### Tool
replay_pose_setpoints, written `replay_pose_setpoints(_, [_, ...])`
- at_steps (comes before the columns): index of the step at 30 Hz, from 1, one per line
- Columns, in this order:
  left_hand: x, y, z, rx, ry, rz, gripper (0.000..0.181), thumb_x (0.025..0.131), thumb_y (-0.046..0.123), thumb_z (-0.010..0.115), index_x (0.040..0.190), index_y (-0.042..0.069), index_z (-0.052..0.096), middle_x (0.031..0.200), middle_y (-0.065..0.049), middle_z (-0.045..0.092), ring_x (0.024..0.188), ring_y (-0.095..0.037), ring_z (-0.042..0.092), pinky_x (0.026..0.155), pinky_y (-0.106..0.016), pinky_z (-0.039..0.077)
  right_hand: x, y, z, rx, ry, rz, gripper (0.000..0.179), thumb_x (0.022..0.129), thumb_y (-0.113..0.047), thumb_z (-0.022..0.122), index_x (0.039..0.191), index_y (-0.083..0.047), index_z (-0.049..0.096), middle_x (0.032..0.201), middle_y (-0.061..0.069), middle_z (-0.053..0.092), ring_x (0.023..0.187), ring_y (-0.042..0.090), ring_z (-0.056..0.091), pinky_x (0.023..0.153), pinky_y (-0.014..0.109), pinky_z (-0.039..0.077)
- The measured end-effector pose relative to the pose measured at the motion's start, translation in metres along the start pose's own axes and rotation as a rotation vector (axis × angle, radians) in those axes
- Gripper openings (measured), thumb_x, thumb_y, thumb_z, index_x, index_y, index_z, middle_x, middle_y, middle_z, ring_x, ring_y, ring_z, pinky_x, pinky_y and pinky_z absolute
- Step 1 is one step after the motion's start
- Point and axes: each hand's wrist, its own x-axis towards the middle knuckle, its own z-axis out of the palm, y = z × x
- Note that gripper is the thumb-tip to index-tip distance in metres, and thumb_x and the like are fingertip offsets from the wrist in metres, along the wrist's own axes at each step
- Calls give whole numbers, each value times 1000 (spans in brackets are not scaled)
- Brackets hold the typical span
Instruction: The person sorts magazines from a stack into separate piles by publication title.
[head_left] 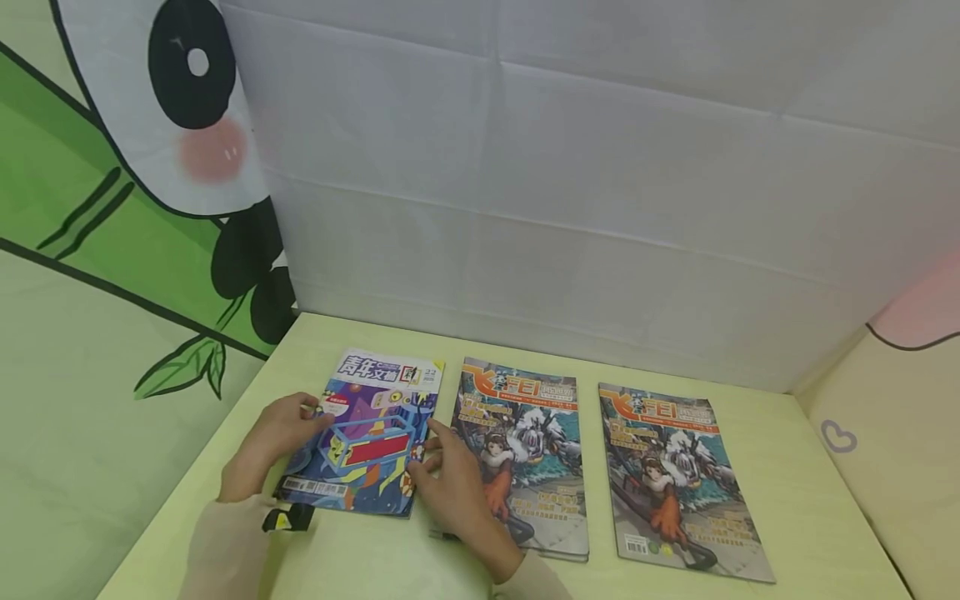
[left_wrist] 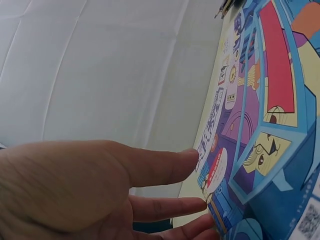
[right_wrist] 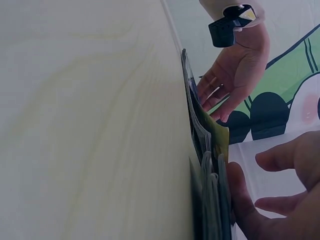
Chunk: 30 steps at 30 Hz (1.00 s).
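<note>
A blue and purple magazine (head_left: 371, 437) with a white title band lies on the table at the left. My left hand (head_left: 283, 429) is at its left edge, thumb over the cover's border and fingers fairly straight, as the left wrist view of the hand (left_wrist: 100, 185) shows. My right hand (head_left: 453, 479) is at the magazine's right edge, fingertips at its border and fingers loosely bent. It partly covers a second magazine (head_left: 536, 458) with an orange title and a figure in red gloves. In the right wrist view the magazines (right_wrist: 215, 195) appear edge-on beside the right hand (right_wrist: 295, 190).
Another magazine (head_left: 678, 475) with the same orange-titled cover lies to the right. All are on a pale wooden table (head_left: 315, 567). A white cloth wall (head_left: 562, 208) stands behind, and a cloth with a printed cartoon panda (head_left: 247, 258) hangs at the left.
</note>
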Motion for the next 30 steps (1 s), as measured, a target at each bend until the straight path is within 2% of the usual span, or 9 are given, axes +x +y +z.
replay_pose_setpoints(6, [3,2,4,38,20,12,60,108,25,67,141,-22,49,127,-43,62,107,-50,65,98,-63,58,-1,-6,-2,-22,31,-33,63,100,-16,80,156,3,56,118,9,71,89,4,71,83,31,61])
replay_pose_setpoints(9, [3,4,5,39,26,20,61,109,25,67,142,-22,48,128,-44,61,107,-51,66,97,-64,58,-2,-18,-7,9,27,6,62,99,-12,80,154,4,57,119,14,70,90,8,73,84,32,62])
replay_pose_setpoints(12, [3,6,5,36,32,20,62,109,26,66,145,-21,47,131,-44,61,109,-51,66,99,-64,58,-2,-32,-12,26,9,80,62,97,-7,81,154,4,58,121,18,69,92,13,74,84,33,62])
replay_pose_setpoints(16, [3,10,6,40,48,41,61,109,25,66,145,-21,48,133,-44,61,113,-53,64,100,-65,57,-2,-37,-16,17,0,135,63,98,-7,82,155,1,58,123,17,69,93,13,74,84,31,61])
replay_pose_setpoints(21, [2,18,10,31,110,89,58,109,23,67,146,-19,51,135,-43,62,120,-56,63,103,-67,56,2,-38,-25,51,29,121,56,99,-5,79,153,-2,61,121,16,69,92,16,71,77,26,58])
replay_pose_setpoints(24, [1,23,14,16,145,121,55,108,19,68,145,-19,53,132,-40,64,118,-54,64,101,-66,57,5,-37,-30,87,65,103,51,100,-3,76,149,-4,65,119,17,71,92,15,70,76,23,58])
replay_pose_setpoints(30, [-1,36,26,-21,162,157,52,108,16,70,146,-15,55,132,-36,65,118,-51,63,104,-65,57,0,-36,-43,109,107,54,43,102,-4,73,145,-8,69,118,16,73,95,14,68,74,21,57])
